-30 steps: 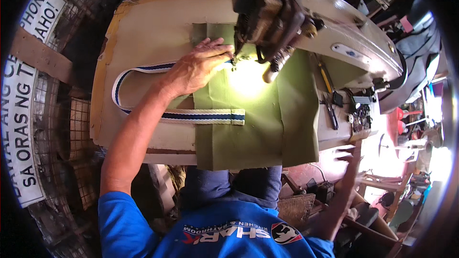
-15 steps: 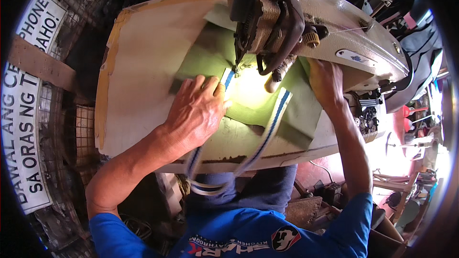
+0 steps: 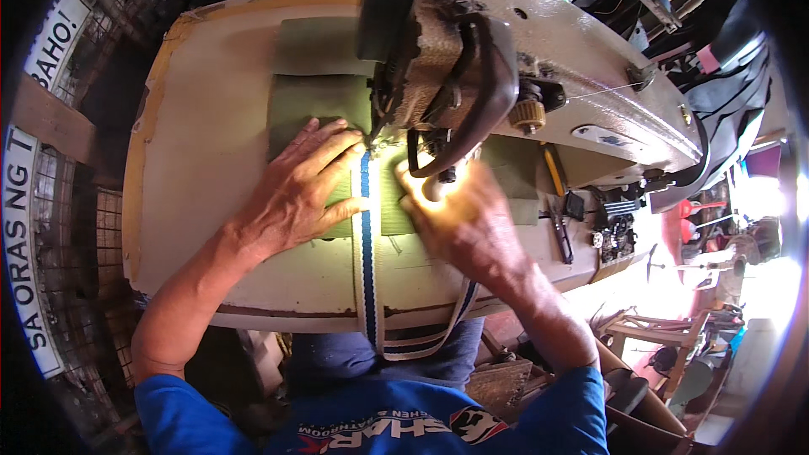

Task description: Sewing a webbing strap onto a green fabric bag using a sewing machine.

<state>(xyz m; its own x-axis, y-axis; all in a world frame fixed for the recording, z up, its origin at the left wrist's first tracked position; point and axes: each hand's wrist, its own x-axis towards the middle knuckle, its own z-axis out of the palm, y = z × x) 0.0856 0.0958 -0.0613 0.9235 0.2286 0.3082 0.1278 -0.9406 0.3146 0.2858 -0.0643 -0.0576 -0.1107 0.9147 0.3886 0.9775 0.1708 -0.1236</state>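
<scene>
A white webbing strap with a blue stripe (image 3: 366,244) runs from under the sewing machine's needle area (image 3: 373,139) toward me, then loops down past the table's front edge. Beneath it lies green fabric (image 3: 316,97). My left hand (image 3: 297,190) rests on the fabric left of the strap, fingers stretched out, fingertips by the needle and thumb on the strap's edge. To the strap's right, my right hand (image 3: 468,215) lies on the fabric under the machine head (image 3: 438,59). Lamp glare and a dark curved lever (image 3: 493,76) partly hide its fingers, which seem laid flat.
A yellow-and-black cutter (image 3: 554,170) and a dark slim tool (image 3: 562,234) lie on the table right of my right hand. The machine's arm (image 3: 581,59) spans the right side. Wire mesh and a printed sign (image 3: 29,261) stand at left.
My right hand has come from the far right, under the machine arm, to beside the strap. The fabric and strap have turned, the strap now pointing straight toward me. The cutter has come into sight.
</scene>
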